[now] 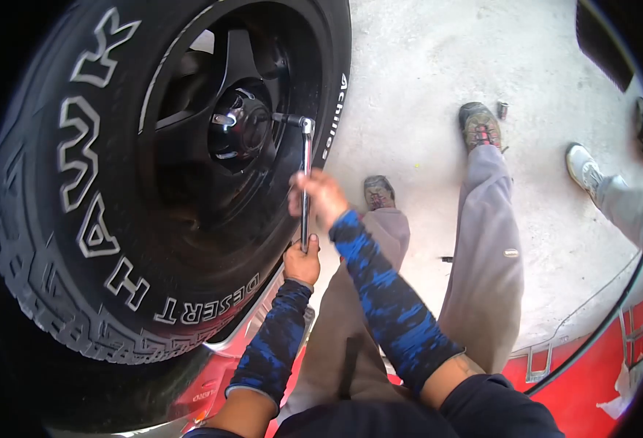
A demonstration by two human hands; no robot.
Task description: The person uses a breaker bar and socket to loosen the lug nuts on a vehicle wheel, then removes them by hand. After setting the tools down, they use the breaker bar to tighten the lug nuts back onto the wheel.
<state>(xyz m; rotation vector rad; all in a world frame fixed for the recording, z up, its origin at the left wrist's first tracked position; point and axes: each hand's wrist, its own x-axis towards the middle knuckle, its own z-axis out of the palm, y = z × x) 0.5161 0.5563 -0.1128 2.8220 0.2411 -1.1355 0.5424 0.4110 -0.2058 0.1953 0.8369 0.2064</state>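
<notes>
A chrome socket wrench [306,153] stands out from the wheel hub [243,124], its handle running down towards me. An extension [286,118] joins its head to the middle of the hub. My left hand [302,263] is closed round the handle's lower end. Higher up, my right hand [318,198] has its fingers wrapped about the middle of the handle, slightly blurred. Chrome lug nuts [224,120] show around the hub inside the black wheel rim [234,55]. The large tire [128,241] with raised white lettering fills the left side.
Red bodywork [212,390] lies below the tire. My shoes [480,125] stand on the pale concrete floor [416,80]; a small metal socket [502,110] lies beside one. Another person's leg and light shoe [584,168] are at right. A black hose [591,336] crosses near red equipment [577,372].
</notes>
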